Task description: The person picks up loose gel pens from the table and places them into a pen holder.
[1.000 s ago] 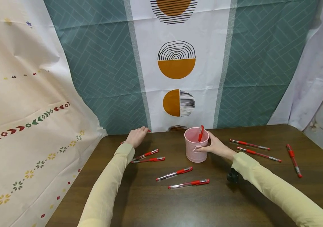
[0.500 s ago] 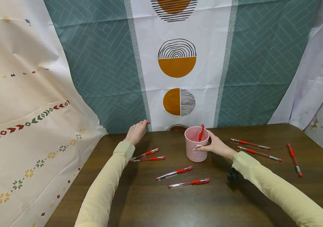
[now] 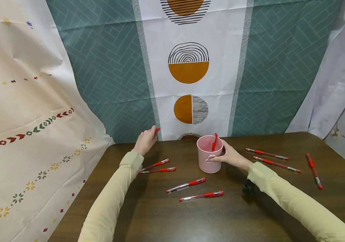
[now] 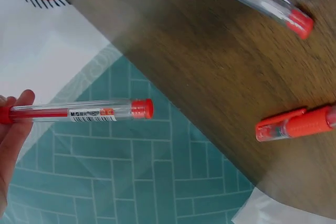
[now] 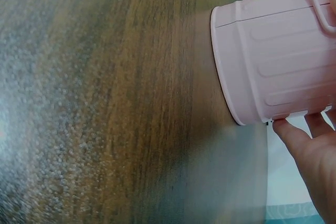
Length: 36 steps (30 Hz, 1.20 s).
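Note:
My left hand (image 3: pixel 145 141) pinches a red gel pen (image 4: pixel 100 111) above the table's back left edge. In the left wrist view the clear barrel with its label and red end cap sticks out from my fingertips. My right hand (image 3: pixel 231 156) grips a pink bucket (image 3: pixel 204 161) by its side, with the thumb near the small handle. The bucket stands upright on the table, and one red pen (image 3: pixel 214 142) leans inside it, its top above the rim. The right wrist view shows fingers (image 5: pixel 294 140) against the bucket's wall.
Two red pens (image 3: pixel 158 170) lie near my left forearm, and two more pens (image 3: pixel 201 196) in front of the bucket. Several others (image 3: pixel 276 164) lie on the right of the brown table (image 3: pixel 208 222). A patterned curtain (image 3: pixel 114 84) hangs behind the table.
My left hand has risen from the table's back left with the pen, and the pen has tilted up. My right hand and the bucket have stayed in place.

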Each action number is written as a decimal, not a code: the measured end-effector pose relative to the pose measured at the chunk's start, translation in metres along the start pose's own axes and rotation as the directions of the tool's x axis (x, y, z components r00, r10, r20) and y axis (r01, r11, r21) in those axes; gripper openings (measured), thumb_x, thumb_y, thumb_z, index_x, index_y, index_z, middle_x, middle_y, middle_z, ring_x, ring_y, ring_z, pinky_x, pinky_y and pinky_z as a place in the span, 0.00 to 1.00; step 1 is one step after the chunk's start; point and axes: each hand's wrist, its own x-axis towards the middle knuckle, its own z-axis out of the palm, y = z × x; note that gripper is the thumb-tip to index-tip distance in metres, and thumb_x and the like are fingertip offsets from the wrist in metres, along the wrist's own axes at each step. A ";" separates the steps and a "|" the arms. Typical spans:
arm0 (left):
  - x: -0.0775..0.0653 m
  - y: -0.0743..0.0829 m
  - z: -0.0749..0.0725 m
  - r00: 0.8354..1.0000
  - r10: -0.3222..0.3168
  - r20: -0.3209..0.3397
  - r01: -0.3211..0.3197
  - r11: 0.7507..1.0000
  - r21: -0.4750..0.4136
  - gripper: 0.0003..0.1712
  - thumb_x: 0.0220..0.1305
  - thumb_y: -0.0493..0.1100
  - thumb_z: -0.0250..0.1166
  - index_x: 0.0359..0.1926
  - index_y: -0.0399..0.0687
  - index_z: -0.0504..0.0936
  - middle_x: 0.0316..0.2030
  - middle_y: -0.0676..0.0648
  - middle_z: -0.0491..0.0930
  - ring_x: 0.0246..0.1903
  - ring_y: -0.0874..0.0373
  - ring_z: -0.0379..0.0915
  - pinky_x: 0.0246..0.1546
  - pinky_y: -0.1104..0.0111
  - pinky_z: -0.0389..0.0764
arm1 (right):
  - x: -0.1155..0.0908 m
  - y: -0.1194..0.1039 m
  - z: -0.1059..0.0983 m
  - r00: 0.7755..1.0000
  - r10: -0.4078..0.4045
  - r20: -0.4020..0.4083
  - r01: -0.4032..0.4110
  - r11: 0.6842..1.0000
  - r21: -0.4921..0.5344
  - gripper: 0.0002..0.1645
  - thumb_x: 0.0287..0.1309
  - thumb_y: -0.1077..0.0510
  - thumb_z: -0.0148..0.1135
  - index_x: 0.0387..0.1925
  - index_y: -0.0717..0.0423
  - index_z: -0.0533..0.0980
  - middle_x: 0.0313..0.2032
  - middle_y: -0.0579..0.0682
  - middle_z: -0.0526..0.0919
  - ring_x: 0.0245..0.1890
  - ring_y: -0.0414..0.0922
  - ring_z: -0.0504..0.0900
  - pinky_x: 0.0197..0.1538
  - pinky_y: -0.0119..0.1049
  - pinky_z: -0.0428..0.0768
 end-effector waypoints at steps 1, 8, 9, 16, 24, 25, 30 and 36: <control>0.000 0.001 -0.001 1.000 -0.001 -0.004 0.001 1.000 -0.009 0.12 0.52 0.27 0.60 0.36 0.37 0.67 0.22 0.41 0.76 0.15 0.47 0.73 0.12 0.60 0.72 | 0.000 0.000 0.000 1.000 0.002 -0.001 -0.002 1.000 0.003 0.52 0.40 0.50 0.72 0.64 0.52 0.53 0.56 0.55 0.67 0.55 0.53 0.63 0.54 0.55 0.62; 0.002 0.007 -0.003 1.000 -0.019 -0.010 0.018 0.999 -0.044 0.12 0.52 0.26 0.59 0.37 0.37 0.68 0.24 0.40 0.77 0.18 0.47 0.74 0.16 0.59 0.73 | -0.001 -0.005 0.000 1.000 0.027 0.007 -0.027 1.000 0.009 0.53 0.41 0.51 0.72 0.64 0.53 0.52 0.57 0.56 0.65 0.56 0.54 0.62 0.55 0.55 0.60; 0.002 0.008 -0.004 1.000 -0.027 -0.010 0.026 0.998 -0.052 0.12 0.53 0.26 0.60 0.37 0.37 0.68 0.25 0.40 0.77 0.18 0.47 0.74 0.16 0.59 0.74 | -0.002 -0.008 0.000 1.000 0.025 0.012 -0.025 1.000 0.011 0.53 0.41 0.52 0.72 0.64 0.55 0.52 0.57 0.58 0.65 0.56 0.55 0.62 0.55 0.55 0.60; 0.014 0.025 -0.010 0.998 -0.057 -0.034 0.051 0.986 -0.162 0.12 0.54 0.29 0.61 0.40 0.37 0.69 0.28 0.39 0.78 0.20 0.50 0.74 0.22 0.62 0.77 | -0.010 -0.030 0.000 0.999 0.031 0.027 -0.032 0.999 0.025 0.51 0.43 0.58 0.70 0.64 0.60 0.51 0.58 0.62 0.63 0.56 0.56 0.62 0.55 0.55 0.60; 0.024 0.037 -0.017 0.992 -0.120 -0.042 0.104 0.956 -0.275 0.14 0.56 0.30 0.60 0.44 0.38 0.70 0.32 0.42 0.80 0.25 0.53 0.76 0.26 0.66 0.78 | -0.010 -0.031 0.000 0.999 0.033 0.032 -0.034 0.999 0.030 0.51 0.44 0.58 0.70 0.65 0.60 0.51 0.58 0.63 0.63 0.57 0.56 0.62 0.55 0.56 0.60; 0.025 0.037 -0.017 0.990 -0.135 -0.038 0.117 0.945 -0.305 0.14 0.56 0.30 0.60 0.45 0.37 0.70 0.32 0.42 0.80 0.25 0.54 0.77 0.27 0.66 0.78 | -0.009 -0.030 0.000 0.999 0.033 0.031 -0.034 0.999 0.034 0.51 0.44 0.58 0.70 0.65 0.59 0.51 0.58 0.63 0.63 0.57 0.56 0.62 0.55 0.56 0.60; 0.030 0.042 -0.019 0.979 -0.201 -0.028 0.165 0.868 -0.469 0.15 0.57 0.29 0.60 0.46 0.36 0.69 0.33 0.40 0.79 0.28 0.54 0.78 0.31 0.66 0.78 | -0.003 -0.013 -0.001 1.000 0.028 0.014 -0.028 0.999 0.043 0.52 0.41 0.55 0.72 0.64 0.57 0.52 0.58 0.61 0.64 0.57 0.56 0.62 0.55 0.57 0.58; 0.034 0.051 -0.021 0.954 -0.298 -0.031 0.212 0.746 -0.631 0.16 0.58 0.28 0.58 0.48 0.35 0.67 0.35 0.37 0.79 0.27 0.53 0.79 0.33 0.65 0.78 | 0.003 0.004 -0.001 1.000 0.015 -0.002 -0.015 1.000 0.009 0.53 0.40 0.50 0.73 0.64 0.50 0.53 0.57 0.55 0.66 0.56 0.52 0.63 0.55 0.55 0.60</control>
